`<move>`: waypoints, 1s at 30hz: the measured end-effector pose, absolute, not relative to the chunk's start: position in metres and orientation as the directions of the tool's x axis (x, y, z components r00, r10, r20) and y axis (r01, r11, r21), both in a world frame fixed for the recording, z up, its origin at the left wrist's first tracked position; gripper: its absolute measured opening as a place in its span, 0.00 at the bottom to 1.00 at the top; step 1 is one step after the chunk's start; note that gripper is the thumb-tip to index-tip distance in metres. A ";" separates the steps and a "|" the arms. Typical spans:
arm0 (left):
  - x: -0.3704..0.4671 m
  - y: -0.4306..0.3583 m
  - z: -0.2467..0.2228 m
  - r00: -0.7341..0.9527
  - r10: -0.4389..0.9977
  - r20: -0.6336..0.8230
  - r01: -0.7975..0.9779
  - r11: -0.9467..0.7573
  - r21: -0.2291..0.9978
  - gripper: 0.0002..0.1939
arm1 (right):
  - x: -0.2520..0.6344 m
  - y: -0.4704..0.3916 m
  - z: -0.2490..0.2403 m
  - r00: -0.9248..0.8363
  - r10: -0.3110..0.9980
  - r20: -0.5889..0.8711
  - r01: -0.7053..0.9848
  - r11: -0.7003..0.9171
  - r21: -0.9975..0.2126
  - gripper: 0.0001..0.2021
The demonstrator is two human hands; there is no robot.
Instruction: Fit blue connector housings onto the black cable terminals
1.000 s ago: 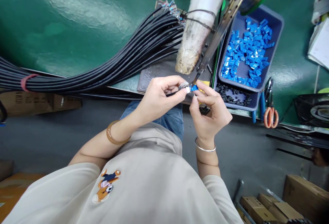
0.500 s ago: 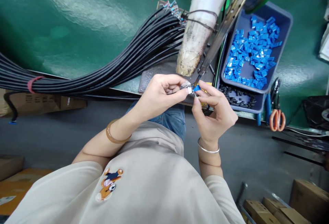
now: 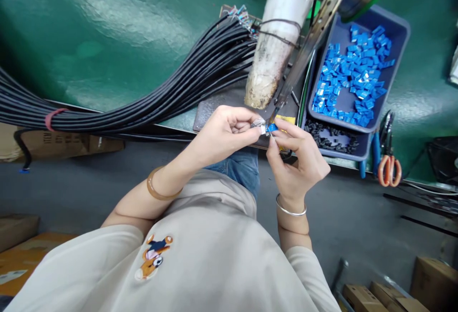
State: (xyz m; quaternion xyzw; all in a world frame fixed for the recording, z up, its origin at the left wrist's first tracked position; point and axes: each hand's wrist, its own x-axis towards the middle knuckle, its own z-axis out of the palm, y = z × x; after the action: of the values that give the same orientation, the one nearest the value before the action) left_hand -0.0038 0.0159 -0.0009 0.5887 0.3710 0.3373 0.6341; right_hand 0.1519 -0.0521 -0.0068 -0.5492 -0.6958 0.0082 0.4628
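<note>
My left hand (image 3: 231, 130) pinches the stripped end of a cable, whose white part (image 3: 264, 129) shows past the fingertips. Against it sits a small blue connector (image 3: 272, 127), at the fingertips of my right hand (image 3: 298, 157). The right thumb and fingers are pressed together around the connector and a thin wire. A soldering iron (image 3: 282, 97) on a stand points down, its tip close to the blue connector. Beside it hangs a white wrapped nozzle (image 3: 266, 59). A yellow piece (image 3: 285, 120) lies behind the right fingers.
Black cables (image 3: 161, 92), tied with a red band (image 3: 53, 119), run along the table to the left. At the right, a bin (image 3: 393, 71) of blue connectors rests on a lower bin (image 3: 359, 154) of black parts. Orange-handled scissors (image 3: 389, 171) and blue-handled pliers (image 3: 375, 152) are beside them.
The blue connector has shifted slightly left and down, closer to the white part. Both hands keep their grip, and the whole view has shifted a little.
</note>
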 end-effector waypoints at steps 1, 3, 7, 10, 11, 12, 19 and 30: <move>-0.003 0.016 0.000 0.496 0.866 -0.069 0.007 0.076 0.997 0.06 | 0.152 -0.052 -0.006 0.034 0.769 0.638 0.757 0.397 -0.519 0.08; -0.003 0.016 0.001 0.496 0.866 -0.059 -0.003 0.070 0.998 0.06 | 0.150 -0.051 -0.003 0.042 0.762 0.646 0.758 0.397 -0.517 0.09; -0.005 0.017 0.004 0.509 0.859 -0.056 -0.025 0.079 0.997 0.06 | 0.148 -0.052 -0.001 0.048 0.750 0.659 0.764 0.398 -0.508 0.10; -0.007 0.018 0.004 0.540 0.836 -0.100 -0.015 0.128 0.992 0.07 | 0.147 -0.054 -0.002 0.030 0.742 0.670 0.764 0.415 -0.494 0.10; -0.007 0.018 0.004 0.553 0.825 -0.113 -0.006 0.139 0.990 0.07 | 0.147 -0.055 -0.003 0.018 0.739 0.673 0.768 0.421 -0.483 0.10; -0.008 0.019 0.003 0.566 0.816 -0.121 0.005 0.143 0.990 0.08 | 0.147 -0.055 -0.004 0.006 0.738 0.675 0.775 0.424 -0.469 0.10; -0.009 0.015 0.002 0.579 0.805 -0.129 0.035 0.133 0.990 0.08 | 0.149 -0.058 -0.004 0.005 0.739 0.674 0.815 0.387 -0.431 0.09; -0.015 0.004 0.006 0.617 0.781 -0.095 0.026 0.100 0.995 0.05 | 0.152 -0.065 0.005 -0.056 0.752 0.656 0.877 0.351 -0.327 0.14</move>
State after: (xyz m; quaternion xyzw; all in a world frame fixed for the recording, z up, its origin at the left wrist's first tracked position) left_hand -0.0147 0.0040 0.0059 0.6074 0.3324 0.2847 0.6629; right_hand 0.1518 -0.0645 0.0050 -0.5640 -0.7224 -0.0796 0.3920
